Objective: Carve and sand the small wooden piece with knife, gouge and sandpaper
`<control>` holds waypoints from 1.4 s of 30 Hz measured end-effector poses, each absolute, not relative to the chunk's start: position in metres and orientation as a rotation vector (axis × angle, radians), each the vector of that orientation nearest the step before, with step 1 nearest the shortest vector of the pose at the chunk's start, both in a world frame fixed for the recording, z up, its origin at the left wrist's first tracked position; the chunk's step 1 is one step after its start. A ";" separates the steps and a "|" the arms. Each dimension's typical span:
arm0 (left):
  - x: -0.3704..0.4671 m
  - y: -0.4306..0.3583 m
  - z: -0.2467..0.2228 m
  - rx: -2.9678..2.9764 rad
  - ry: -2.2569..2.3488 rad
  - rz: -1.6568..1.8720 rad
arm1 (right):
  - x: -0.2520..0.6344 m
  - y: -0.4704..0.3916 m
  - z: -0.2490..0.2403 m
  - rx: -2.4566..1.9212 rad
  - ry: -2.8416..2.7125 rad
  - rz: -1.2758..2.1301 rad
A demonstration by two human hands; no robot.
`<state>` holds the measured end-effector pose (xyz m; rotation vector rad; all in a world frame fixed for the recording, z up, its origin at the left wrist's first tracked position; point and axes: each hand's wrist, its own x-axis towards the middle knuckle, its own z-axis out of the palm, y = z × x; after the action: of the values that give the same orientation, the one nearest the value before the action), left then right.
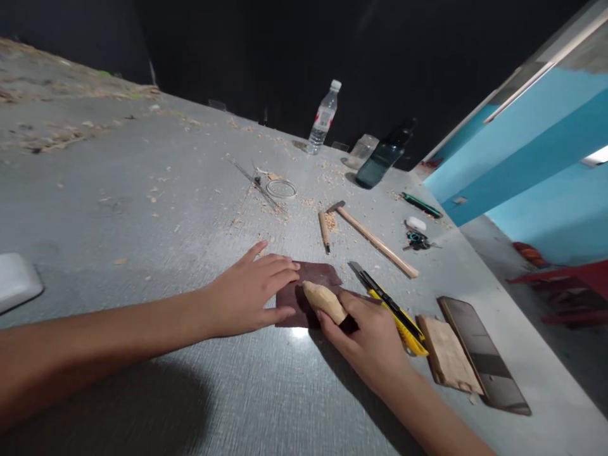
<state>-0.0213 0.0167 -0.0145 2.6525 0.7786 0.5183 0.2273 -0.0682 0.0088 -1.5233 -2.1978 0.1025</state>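
A dark brown sheet that looks like sandpaper (pixel 316 273) lies flat on the grey table. My left hand (pixel 254 288) rests with fingers outstretched, its fingertips on the sheet's left edge. Over the middle of the sheet, my right hand (pixel 368 329) grips a pale carved wood piece (pixel 324 300), rounded with a narrower far end. Its near end is partly hidden by my thumb and fingers. Just right of that hand, a yellow and black utility knife (pixel 396 316) lies with its blade out.
Farther right are a wooden block (pixel 449 354) and a phone (pixel 484 351). Beyond the sheet lie a hammer (pixel 375 240), a small wood-handled tool (pixel 323 231) and a wire coil (pixel 281 188). A water bottle (pixel 323 120) and a dark bottle (pixel 382 158) stand by the black wall.
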 end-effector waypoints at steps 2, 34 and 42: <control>-0.021 0.017 -0.015 2.656 0.779 0.520 | 0.227 -0.068 0.009 -1.483 -2.218 0.157; -0.021 0.018 -0.016 2.657 0.790 0.519 | 0.235 -0.063 0.013 -1.694 -2.187 0.063; -0.022 0.018 -0.016 2.651 0.781 0.516 | 0.232 -0.064 0.015 -1.611 -2.193 0.238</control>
<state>-0.0215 0.0183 -0.0164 2.6512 0.7810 0.5156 0.2320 -0.0638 0.0153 -1.6108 -2.1929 0.2378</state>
